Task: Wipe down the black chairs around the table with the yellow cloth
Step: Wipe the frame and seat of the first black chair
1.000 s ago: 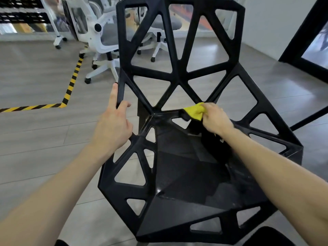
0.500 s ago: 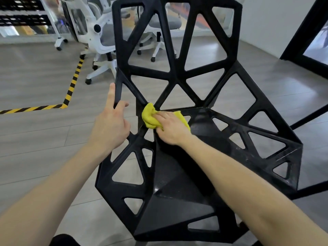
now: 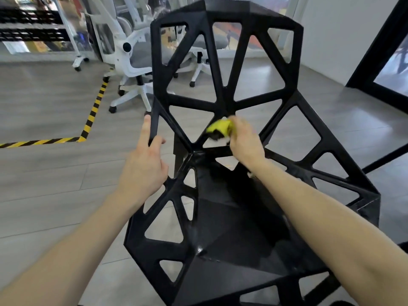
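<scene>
A black chair (image 3: 220, 219) with triangular cut-outs fills the middle of the view, its backrest rising away from me. My left hand (image 3: 145, 164) grips the left edge strut of the backrest, index finger stretched up along it. My right hand (image 3: 245, 142) holds the bunched yellow cloth (image 3: 219, 127) and presses it against a lower backrest strut just above the seat's rear edge. The cloth and that hand are motion-blurred.
White office chairs (image 3: 132, 62) on castors stand behind the black chair at upper left. Yellow-and-black hazard tape (image 3: 88, 122) runs across the grey wooden floor on the left. A black frame (image 3: 375, 51) borders a glass panel at upper right.
My right hand has carried the cloth from the seat's left rear corner rightward and up onto the backrest strut. My left hand keeps its grip on the left strut.
</scene>
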`<state>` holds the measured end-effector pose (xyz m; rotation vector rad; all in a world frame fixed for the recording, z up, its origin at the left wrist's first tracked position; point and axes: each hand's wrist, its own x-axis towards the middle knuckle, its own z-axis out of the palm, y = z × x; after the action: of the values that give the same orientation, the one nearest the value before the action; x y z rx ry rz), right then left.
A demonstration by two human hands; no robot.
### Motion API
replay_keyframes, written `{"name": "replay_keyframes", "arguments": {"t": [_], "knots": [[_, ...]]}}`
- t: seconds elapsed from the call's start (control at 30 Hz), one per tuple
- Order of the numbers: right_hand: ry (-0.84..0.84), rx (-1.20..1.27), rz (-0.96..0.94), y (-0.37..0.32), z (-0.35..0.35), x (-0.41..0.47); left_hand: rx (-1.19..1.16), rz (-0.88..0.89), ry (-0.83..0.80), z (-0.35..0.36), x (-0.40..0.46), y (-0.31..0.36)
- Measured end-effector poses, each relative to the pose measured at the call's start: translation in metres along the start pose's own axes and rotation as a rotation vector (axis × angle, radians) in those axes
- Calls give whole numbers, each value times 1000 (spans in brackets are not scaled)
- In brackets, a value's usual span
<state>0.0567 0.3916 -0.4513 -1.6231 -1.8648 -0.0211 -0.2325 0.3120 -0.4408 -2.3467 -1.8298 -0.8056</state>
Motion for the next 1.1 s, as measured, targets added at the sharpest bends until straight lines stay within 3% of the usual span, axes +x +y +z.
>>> {"name": "replay_keyframes", "arguments": {"t": [0.07, 0.1, 0.17, 0.27, 0.33, 0.4, 0.47, 0.53, 0.67, 0.8, 0.87, 0.97, 1.1], "knots": [[204, 13, 102, -20, 2, 33, -11, -4, 5, 1, 1, -1], [223, -3, 138, -25, 11, 41, -13, -11, 5, 1, 1, -1], [115, -14, 124, -30, 42, 29, -21, -23, 2, 1, 1, -1], [-184, -197, -163, -38, 82, -33, -41, -21, 2, 2, 2, -3], [-279, -216, -266, -35, 74, -35, -43, -26, 1, 2, 2, -3], [-214, -103, -86, -34, 55, -3, -37, -27, 3, 2, 1, -2], [27, -61, 200, -28, 38, 23, -36, -29, -2, 1, 1, 0], [97, -86, 219, -30, 45, 20, -42, -42, -8, 1, 1, 0], [-336, -180, -180, -39, 63, -27, -77, -43, -3, 2, 2, 0], [-23, 112, -82, -69, 24, 15, -139, -66, 4, 7, 3, -4], [56, 178, -170, -103, 19, 37, -166, -79, 10, 8, 3, -5], [-105, 199, -218, -116, 47, 25, -178, -83, 12, 8, 1, -5], [-397, -9, -99, -50, 50, -10, -146, -68, 20, 8, 1, -4]]}}
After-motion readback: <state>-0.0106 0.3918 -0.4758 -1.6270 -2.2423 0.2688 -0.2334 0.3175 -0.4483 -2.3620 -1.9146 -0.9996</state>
